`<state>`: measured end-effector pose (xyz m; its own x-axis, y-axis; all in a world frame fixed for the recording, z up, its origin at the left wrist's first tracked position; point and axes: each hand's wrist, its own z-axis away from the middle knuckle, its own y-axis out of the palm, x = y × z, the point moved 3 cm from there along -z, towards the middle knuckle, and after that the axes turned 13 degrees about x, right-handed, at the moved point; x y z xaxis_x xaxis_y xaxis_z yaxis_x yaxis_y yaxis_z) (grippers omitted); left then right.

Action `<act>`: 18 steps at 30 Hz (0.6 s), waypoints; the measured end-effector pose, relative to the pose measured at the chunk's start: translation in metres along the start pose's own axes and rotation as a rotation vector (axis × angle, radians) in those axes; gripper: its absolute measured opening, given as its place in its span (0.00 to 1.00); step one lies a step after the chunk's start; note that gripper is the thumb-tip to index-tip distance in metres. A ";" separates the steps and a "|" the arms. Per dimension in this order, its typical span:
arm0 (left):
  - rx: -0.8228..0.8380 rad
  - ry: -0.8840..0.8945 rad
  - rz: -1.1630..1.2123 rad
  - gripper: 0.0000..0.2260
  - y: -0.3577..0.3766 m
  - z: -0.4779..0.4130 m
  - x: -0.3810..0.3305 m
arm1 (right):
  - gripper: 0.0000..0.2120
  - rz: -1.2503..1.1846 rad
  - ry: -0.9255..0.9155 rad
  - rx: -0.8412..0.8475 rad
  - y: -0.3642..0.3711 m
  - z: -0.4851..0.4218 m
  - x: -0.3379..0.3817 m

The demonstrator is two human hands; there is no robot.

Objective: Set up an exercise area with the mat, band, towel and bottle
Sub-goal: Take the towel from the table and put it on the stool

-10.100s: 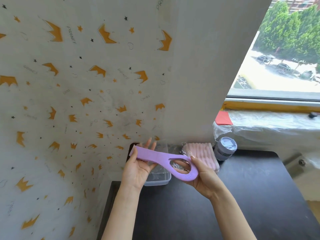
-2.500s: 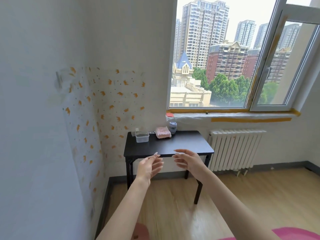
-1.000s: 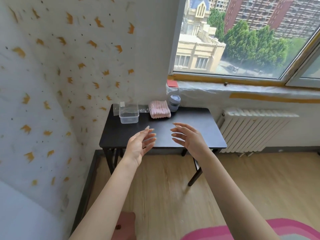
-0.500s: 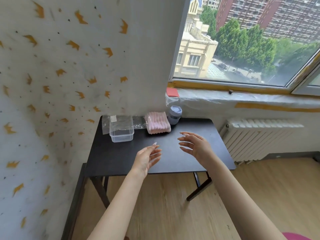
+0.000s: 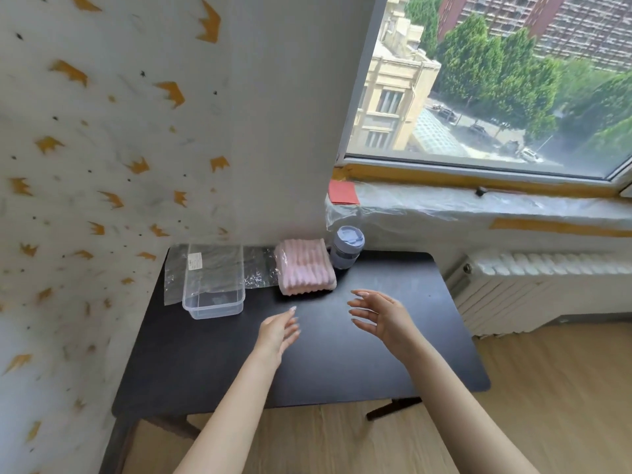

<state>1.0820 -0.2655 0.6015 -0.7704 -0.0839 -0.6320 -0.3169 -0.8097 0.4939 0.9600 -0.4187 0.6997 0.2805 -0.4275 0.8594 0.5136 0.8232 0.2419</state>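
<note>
A folded pink towel [image 5: 305, 266] lies at the back of the black table [image 5: 307, 367], against the wall. Right beside it stands a grey-blue bottle [image 5: 345, 248] with a lidded top. My left hand [image 5: 277, 331] hovers over the table's middle, fingers straight and empty, a short way in front of the towel. My right hand [image 5: 383, 314] is held out to its right, fingers spread and relaxed, holding nothing, just in front of the towel and bottle. No mat or band is in view.
A clear plastic box [image 5: 213, 285] sits on clear plastic bags [image 5: 258, 270] at the table's back left. Crown-patterned wall on the left, a plastic-covered window sill [image 5: 478, 206] with a red card [image 5: 343, 192] behind, a white radiator [image 5: 533, 289] at right, wooden floor below.
The view has closed in on the table. Both empty hands have moved forward over it toward the towel and bottle. Ten seconds ago they held a purple band, which is gone from them.
</note>
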 end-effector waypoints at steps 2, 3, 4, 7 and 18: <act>-0.050 -0.010 0.028 0.12 0.002 -0.020 0.000 | 0.09 -0.003 0.026 0.008 -0.009 -0.016 -0.001; -0.069 -0.015 0.048 0.14 0.005 -0.032 0.000 | 0.09 -0.003 0.036 0.013 -0.015 -0.025 0.000; -0.099 -0.011 0.070 0.15 0.006 -0.042 0.001 | 0.09 -0.002 0.048 0.016 -0.020 -0.033 0.000; -0.194 -0.005 0.116 0.09 0.006 -0.068 -0.002 | 0.09 -0.013 0.074 0.017 -0.031 -0.055 0.000; -0.281 0.095 0.258 0.13 0.030 -0.120 0.002 | 0.08 -0.030 0.161 0.013 -0.061 -0.088 -0.017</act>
<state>1.1374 -0.3590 0.5436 -0.7461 -0.3487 -0.5673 0.0547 -0.8812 0.4696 0.9957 -0.4944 0.6306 0.3925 -0.5051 0.7686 0.5130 0.8138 0.2728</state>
